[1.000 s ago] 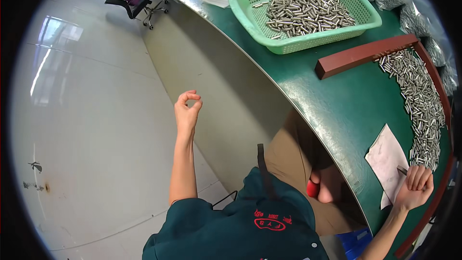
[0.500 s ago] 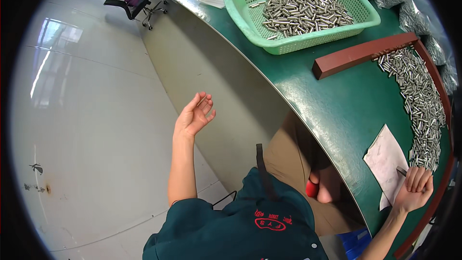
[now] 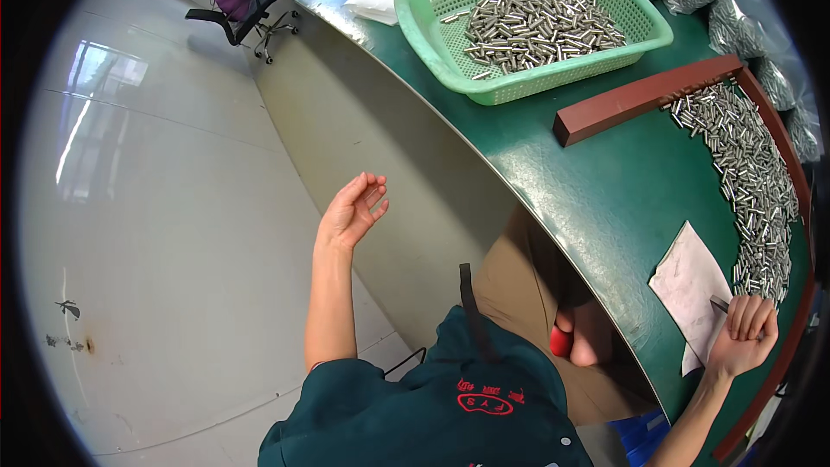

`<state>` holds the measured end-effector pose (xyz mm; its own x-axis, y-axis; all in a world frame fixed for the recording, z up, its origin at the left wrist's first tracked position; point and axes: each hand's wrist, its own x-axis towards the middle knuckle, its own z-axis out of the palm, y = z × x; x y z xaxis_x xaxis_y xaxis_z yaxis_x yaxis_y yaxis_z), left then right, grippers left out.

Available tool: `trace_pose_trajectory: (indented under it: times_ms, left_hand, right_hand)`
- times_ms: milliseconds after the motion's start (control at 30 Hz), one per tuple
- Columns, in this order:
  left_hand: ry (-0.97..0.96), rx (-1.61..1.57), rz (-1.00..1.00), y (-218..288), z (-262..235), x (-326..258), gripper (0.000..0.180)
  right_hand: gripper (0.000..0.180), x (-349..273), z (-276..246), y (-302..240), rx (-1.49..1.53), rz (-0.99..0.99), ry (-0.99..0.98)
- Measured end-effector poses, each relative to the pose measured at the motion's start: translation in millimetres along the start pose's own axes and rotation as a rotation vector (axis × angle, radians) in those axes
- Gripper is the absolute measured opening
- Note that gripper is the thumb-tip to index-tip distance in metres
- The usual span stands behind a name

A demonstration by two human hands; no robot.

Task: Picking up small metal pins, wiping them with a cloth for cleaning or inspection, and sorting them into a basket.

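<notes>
Both hands bend their fingers: the left hand loosely, thumb apart; the right hand around a dark tool, metal pins at that hand's 12 o'clock.

From my seat far away, I see a shiny pale grey floor with a bright window reflection. A tan floor strip runs along the green table's left edge, and a black wheeled office chair stands by its far end.

Left hand raised at 9 o'clock, loosely cupped; right hand at 4 o'clock, curled into a grip.
</notes>
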<state>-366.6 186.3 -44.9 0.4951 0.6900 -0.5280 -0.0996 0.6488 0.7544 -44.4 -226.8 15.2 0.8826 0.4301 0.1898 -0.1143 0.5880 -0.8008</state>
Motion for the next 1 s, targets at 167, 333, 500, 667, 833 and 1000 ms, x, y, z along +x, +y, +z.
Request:
trace_pose_trajectory:
  times_ms: [167,333,500,667,833,1000]
  left_hand:
    - [0.302,2.153,0.847,-18.7,47.7,-20.3,0.032]
    - [-0.482,1.572,0.614,2.4,158.7,-70.2,0.022]
    - [-1.133,1.361,0.954,-32.0,289.3,-77.0,0.015]
    - [-1.260,1.370,1.307,-74.8,386.5,-54.5,0.007]
    - [-1.091,1.442,1.441,-120.5,425.3,-17.3,0.007]
    - [-1.093,1.411,1.482,-137.8,423.8,-1.3,0.009]
  right_hand:
    - [0.035,1.2,0.6,3.7,-0.016,-0.058,0.092]
    - [0.036,3.8,0.2,2.3,-0.035,-0.004,0.090]
    - [0.033,4.6,-12.6,-11.1,-0.081,0.019,0.128]
    - [0.034,3.3,-11.7,-12.0,-0.111,0.044,0.044]
    - [0.033,4.2,-15.8,-14.1,-0.065,0.059,0.047]
    - [0.034,4.9,-17.8,-15.8,-0.060,0.075,0.079]
